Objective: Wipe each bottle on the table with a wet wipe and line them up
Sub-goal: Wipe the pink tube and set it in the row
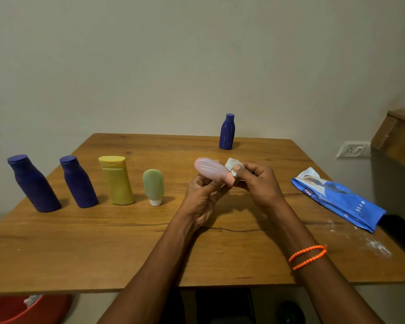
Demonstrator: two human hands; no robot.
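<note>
I have the pink bottle (208, 168) up off the table (126, 242), my left hand (202, 197) gripping its body while my right hand (258, 183) pinches the wet wipe (232, 165) against the cap end. Four bottles stand lined up to the left, and a blue bottle (226, 132) waits alone at the far edge. I judge the damp bottle could slip from my grip and knock over the nearby green bottle (153, 186).

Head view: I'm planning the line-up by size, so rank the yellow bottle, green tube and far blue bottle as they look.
1. yellow bottle
2. green tube and far blue bottle look about alike; the blue one stands farther from the camera, so I won't rank them.
</note>
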